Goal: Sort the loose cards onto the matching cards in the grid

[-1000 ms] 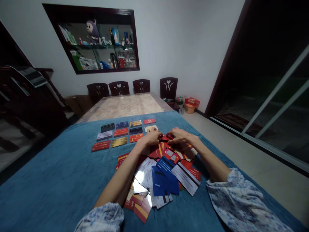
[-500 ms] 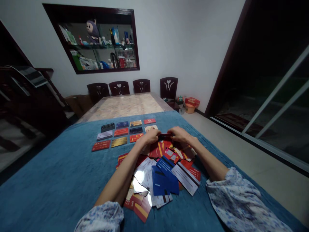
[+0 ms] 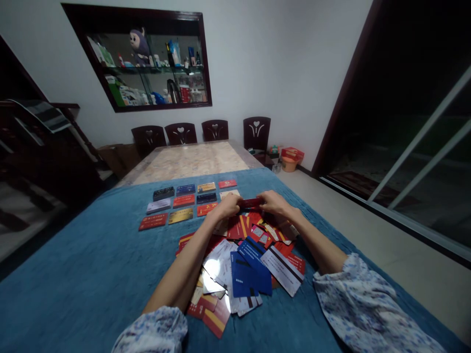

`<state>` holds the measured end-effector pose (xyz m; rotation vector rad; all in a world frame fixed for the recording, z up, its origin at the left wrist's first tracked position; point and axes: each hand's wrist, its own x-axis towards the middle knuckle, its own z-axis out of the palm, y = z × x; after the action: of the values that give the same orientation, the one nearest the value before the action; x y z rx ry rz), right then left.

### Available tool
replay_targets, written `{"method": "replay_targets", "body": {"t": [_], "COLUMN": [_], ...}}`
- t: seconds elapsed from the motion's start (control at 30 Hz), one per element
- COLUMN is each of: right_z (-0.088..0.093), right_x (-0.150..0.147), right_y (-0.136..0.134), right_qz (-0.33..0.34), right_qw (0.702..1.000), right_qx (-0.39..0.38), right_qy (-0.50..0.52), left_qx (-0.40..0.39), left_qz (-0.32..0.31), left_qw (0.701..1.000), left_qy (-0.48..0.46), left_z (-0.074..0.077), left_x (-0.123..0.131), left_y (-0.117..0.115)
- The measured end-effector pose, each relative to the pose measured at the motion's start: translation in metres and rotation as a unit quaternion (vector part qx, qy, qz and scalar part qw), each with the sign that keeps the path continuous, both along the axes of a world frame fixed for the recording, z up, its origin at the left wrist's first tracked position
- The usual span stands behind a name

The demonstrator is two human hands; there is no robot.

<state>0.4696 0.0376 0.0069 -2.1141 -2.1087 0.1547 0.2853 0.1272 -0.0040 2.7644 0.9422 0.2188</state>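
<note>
Both hands hold one red card [image 3: 250,202] by its short ends, just above the far edge of a loose pile of cards [image 3: 246,264]. My left hand [image 3: 227,206] pinches its left end. At the right end my right hand [image 3: 272,202] does the same. The pile is a jumble of red, blue and white cards on a blue cloth [image 3: 91,274]. Beyond the hands, several cards lie in tidy rows [image 3: 184,202], with a pale card [image 3: 228,193] closest to my left hand.
Past the blue cloth the bare marble tabletop [image 3: 191,162] runs to four dark chairs [image 3: 198,131] at the wall. A wall niche [image 3: 147,63] holds bottles and a plush toy. On the right is tiled floor [image 3: 386,245] and a glass sliding door.
Both hands rose from the pile's far edge with a red card between them and now hold it slightly higher and further away.
</note>
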Motion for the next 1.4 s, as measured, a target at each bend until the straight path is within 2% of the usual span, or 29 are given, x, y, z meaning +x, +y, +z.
{"method": "replay_targets", "body": {"t": [0.2,0.33,0.5,0.73,0.93,1.13,1.4], "right_z": [-0.002,-0.001,0.001,0.009,0.016,0.015,0.005], "right_x": [0.002,0.005,0.004,-0.006,-0.016,-0.022,-0.024], "right_y": [0.003,0.005,0.007,0.002,-0.004,-0.004,-0.002], "right_qz": [0.002,0.018,0.043,0.043,0.068,0.081,0.082], "right_qw": [1.000,0.996,0.985,0.976,0.974,0.971,0.980], "right_qx": [0.025,0.071,0.150,0.202,0.218,0.212,0.181], "right_qy": [0.015,0.043,0.068,0.071,-0.012,-0.072,-0.023], "left_qx": [0.009,0.011,-0.012,-0.018,0.017,0.037,0.034], "left_qz": [0.006,-0.001,-0.021,-0.039,-0.027,-0.014,-0.037], "left_qw": [1.000,1.000,0.995,0.981,0.972,0.974,0.981], "left_qy": [0.000,-0.015,-0.095,-0.191,-0.233,-0.225,-0.190], "left_z": [-0.001,0.002,0.009,0.022,0.030,0.029,0.023], "left_x": [0.000,0.000,0.001,0.000,-0.001,-0.002,-0.009], "left_y": [0.002,0.002,0.001,-0.007,-0.014,-0.012,-0.002]}}
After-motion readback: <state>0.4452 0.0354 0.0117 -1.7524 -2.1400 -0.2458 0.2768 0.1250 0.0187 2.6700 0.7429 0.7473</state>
